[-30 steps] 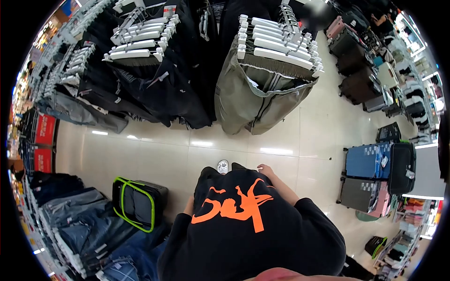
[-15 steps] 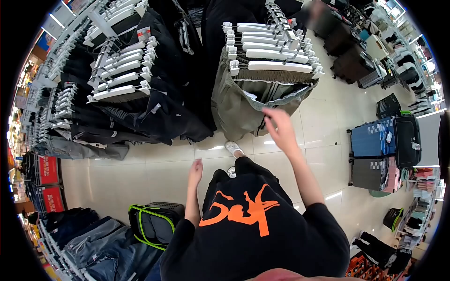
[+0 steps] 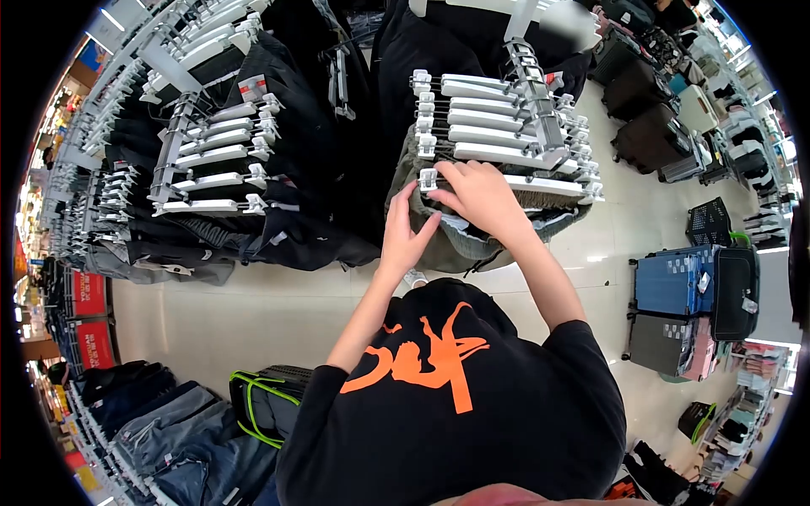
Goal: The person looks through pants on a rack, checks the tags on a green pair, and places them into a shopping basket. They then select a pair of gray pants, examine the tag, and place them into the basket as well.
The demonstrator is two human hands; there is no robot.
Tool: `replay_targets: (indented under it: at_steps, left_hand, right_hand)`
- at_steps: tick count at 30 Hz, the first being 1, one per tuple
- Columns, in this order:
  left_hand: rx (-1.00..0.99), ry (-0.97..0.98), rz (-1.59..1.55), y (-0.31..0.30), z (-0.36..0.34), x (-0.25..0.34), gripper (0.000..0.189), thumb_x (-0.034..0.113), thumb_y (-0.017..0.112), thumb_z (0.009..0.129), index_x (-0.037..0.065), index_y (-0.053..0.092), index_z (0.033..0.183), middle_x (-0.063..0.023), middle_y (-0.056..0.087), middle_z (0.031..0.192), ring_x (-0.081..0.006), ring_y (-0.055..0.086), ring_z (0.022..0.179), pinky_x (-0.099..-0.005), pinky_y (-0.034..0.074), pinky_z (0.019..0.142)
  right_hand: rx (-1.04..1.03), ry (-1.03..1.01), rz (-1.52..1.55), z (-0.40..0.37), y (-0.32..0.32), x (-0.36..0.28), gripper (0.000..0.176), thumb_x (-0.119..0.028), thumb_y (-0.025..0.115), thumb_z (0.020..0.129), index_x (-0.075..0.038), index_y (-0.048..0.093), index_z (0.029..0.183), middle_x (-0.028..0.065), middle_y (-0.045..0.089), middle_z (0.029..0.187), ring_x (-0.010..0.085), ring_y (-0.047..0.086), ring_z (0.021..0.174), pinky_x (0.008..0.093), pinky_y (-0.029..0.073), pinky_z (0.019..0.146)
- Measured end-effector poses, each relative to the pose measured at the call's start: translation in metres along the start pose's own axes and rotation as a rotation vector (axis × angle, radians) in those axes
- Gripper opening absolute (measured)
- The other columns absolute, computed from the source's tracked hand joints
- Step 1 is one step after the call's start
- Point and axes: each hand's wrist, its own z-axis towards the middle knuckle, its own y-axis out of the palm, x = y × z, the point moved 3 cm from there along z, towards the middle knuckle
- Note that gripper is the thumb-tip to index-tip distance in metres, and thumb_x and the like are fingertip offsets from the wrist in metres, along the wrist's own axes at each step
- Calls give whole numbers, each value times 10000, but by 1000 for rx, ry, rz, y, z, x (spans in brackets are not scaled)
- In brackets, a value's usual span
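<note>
Olive-grey trousers with an elastic waistband hang from the front white clip hanger on the right-hand rack. My right hand reaches over this hanger, its thumb and fingers closed around the white clip at the left end. Just below and to the left, my left hand is beside the trousers' left edge. Its fingers and thumb are spread apart, the fingertips close to the same clip. The cloth directly under both hands is partly hidden.
Several more white hangers line the metal rail behind. A second rack of dark trousers stands to the left. Suitcases are on the right. A green-edged black basket sits at lower left beside folded jeans.
Both hands have moved up to the front hanger's left end. The right came from the trousers' waistband, the left from over the floor. My body is nearer the rack.
</note>
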Motion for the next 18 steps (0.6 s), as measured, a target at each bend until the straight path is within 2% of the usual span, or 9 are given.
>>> replay_targets:
  at_steps: [3,6,7,10,11,12,15,18]
  left_hand:
    - [60,-48,23,9,8,-12,383,164,569,744,-21,419,1045,-172,485,949,-318,487,871,-331,389,751]
    - [32,-138,-17,15,9,-29,327,141,533,757,-23,422,1018,-187,485,938,-325,493,854,-330,394,734]
    - [60,-148,-43,17,10,-32,267,117,501,751,-20,434,971,-192,500,886,-335,504,812,-335,403,703]
    - [108,-151,-58,18,9,-42,243,108,496,730,-19,446,930,-187,519,828,-346,512,768,-341,411,670]
    - [156,-137,-55,20,8,-43,218,112,496,713,-13,455,887,-161,524,745,-305,527,695,-321,413,625]
    - [160,-144,-50,22,7,-43,218,112,496,713,-13,455,887,-161,524,745,-305,527,695,-321,413,625]
    - [232,-66,-123,28,4,-42,201,142,484,720,-6,463,854,-111,512,673,-186,514,612,-270,401,570]
    - [227,-45,-186,30,4,-40,214,165,487,721,-18,467,830,-114,520,680,-194,519,612,-273,404,573]
  right_hand:
    - [-179,-60,100,15,2,9,295,-329,561,738,-59,465,809,114,558,647,299,541,670,371,418,606]
    - [-252,-98,145,28,3,17,367,-411,571,703,-57,482,747,97,551,619,277,553,619,361,424,537]
    - [-288,-105,135,32,3,17,398,-446,571,688,-57,491,718,88,547,603,274,552,576,349,421,503]
    - [-315,-158,173,38,4,16,377,-438,573,683,-64,525,679,79,532,561,270,545,528,343,414,464]
    - [-299,-176,201,39,5,16,372,-432,574,682,-64,530,652,75,525,544,259,545,516,338,413,456]
    - [-293,-212,208,38,8,17,367,-430,573,683,-66,529,660,70,527,545,245,550,518,325,413,454]
    - [-307,-263,185,37,11,18,354,-423,567,690,-72,530,670,60,532,548,228,556,522,310,412,452]
    - [-309,-295,183,32,12,17,339,-416,560,697,-78,534,682,54,538,552,213,565,532,299,414,453]
